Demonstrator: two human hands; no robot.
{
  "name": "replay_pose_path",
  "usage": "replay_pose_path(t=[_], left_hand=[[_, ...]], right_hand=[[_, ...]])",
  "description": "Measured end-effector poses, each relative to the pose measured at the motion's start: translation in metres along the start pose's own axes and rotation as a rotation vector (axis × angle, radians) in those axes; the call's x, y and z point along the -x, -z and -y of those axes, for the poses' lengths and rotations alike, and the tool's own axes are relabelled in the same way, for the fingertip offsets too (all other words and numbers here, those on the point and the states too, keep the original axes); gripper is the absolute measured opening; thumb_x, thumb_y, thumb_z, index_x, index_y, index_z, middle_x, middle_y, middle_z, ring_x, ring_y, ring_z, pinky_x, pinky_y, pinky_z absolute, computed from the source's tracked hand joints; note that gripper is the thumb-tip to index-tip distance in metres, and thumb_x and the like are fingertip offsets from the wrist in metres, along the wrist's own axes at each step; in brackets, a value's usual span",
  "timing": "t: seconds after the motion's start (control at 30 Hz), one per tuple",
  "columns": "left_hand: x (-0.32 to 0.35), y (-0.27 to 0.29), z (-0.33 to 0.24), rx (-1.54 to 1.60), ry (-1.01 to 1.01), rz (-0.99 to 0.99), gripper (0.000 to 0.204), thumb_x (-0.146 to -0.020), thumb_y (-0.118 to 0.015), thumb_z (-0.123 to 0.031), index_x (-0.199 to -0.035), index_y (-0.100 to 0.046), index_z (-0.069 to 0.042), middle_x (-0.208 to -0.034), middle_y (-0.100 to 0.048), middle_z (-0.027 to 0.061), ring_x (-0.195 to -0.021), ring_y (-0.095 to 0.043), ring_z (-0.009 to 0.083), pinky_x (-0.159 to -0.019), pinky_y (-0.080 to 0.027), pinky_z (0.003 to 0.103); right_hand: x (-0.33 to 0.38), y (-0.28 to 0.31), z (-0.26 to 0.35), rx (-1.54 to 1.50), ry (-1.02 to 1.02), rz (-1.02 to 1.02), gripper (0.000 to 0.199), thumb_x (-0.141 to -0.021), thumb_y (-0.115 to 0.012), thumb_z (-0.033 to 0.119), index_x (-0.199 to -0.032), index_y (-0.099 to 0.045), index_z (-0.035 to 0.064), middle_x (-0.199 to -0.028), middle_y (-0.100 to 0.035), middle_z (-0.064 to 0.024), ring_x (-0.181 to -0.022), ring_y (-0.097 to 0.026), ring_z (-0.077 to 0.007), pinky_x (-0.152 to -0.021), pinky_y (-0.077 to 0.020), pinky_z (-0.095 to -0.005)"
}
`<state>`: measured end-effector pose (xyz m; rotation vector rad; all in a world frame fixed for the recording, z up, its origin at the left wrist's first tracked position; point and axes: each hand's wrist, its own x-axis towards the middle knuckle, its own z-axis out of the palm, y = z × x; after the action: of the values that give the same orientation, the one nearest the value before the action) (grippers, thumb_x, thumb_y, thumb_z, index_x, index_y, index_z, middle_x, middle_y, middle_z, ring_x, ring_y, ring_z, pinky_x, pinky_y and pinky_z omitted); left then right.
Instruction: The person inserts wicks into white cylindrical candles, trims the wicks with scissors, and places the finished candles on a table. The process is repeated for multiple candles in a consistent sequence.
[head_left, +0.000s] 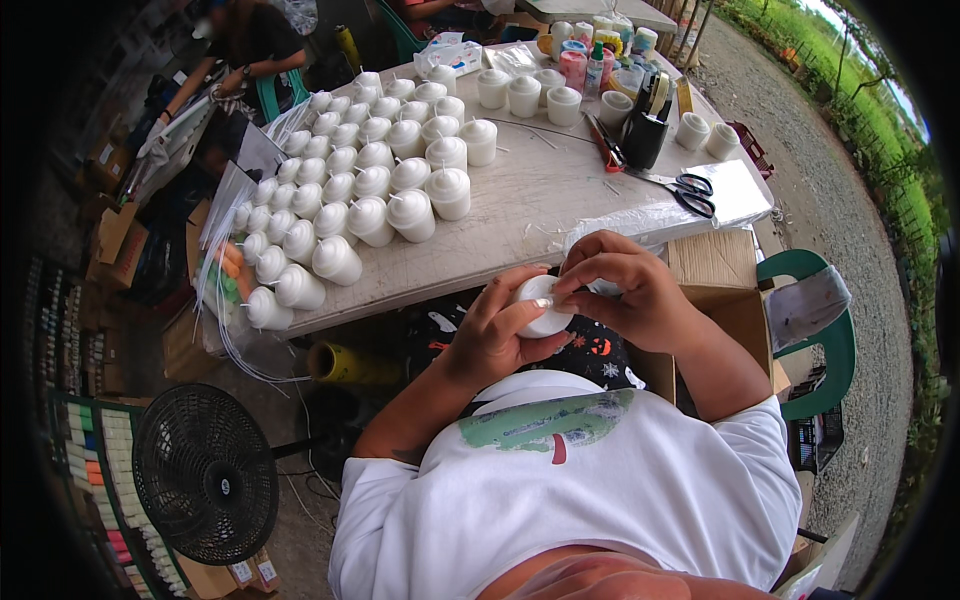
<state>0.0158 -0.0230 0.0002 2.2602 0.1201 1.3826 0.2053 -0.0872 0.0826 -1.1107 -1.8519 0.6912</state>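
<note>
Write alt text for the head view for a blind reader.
The left hand holds a round white object above the lap while the right hand touches it. Ahead, rows of white candles fill the left side of a table; scissors lie at its right. A black fan stands at lower left.

The left hand [503,322] partly hid the white piece [540,291]. Beyond the table's [570,190] far edge, a second table [655,18] was cut off.

Most candles [409,215] stand on the table's [545,200] left half; the dispenser [648,135] and scissors [676,184] lie on its right. Box [715,260] and chair [838,365] stand by its near right corner, the fan [205,475] before its left.
</note>
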Motion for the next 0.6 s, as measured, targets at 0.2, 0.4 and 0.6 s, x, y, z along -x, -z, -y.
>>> replay_pose_path(t=[0.2,0.4,0.6], left_hand=[[0.003,-0.002,0.002,-0.032,0.019,-0.005,0.058,-0.075,-0.080,-0.012,-0.115,-0.038,-0.011,-0.121,-0.051,0.0280,-0.105,-0.061,0.0355,-0.085,-0.053,0.040],[0.004,-0.004,0.004,-0.032,0.014,-0.029,0.057,-0.074,-0.081,-0.013,-0.112,-0.039,-0.011,-0.120,-0.051,0.0273,-0.104,-0.061,0.0364,-0.083,-0.054,0.040],[0.003,-0.005,0.005,-0.030,0.009,-0.036,0.057,-0.071,-0.083,-0.013,-0.111,-0.042,-0.011,-0.120,-0.050,0.0267,-0.103,-0.061,0.0394,-0.080,-0.056,0.042]], right_hand=[[0.003,-0.008,-0.006,-0.097,-0.087,-0.044,0.014,-0.079,-0.069,-0.005,-0.090,-0.069,0.0039,-0.097,-0.059,-0.0070,-0.091,-0.061,-0.0186,-0.078,-0.0501,-0.0287],[0.007,-0.015,-0.008,-0.093,-0.098,-0.078,0.015,-0.080,-0.065,-0.007,-0.091,-0.066,0.0031,-0.100,-0.057,-0.0084,-0.091,-0.062,-0.0214,-0.077,-0.0504,-0.0293],[0.004,-0.012,0.000,0.063,-0.032,-0.025,0.017,-0.080,-0.064,-0.008,-0.092,-0.060,0.0031,-0.103,-0.054,-0.0111,-0.098,-0.058,-0.0257,-0.084,-0.0481,-0.0334]])
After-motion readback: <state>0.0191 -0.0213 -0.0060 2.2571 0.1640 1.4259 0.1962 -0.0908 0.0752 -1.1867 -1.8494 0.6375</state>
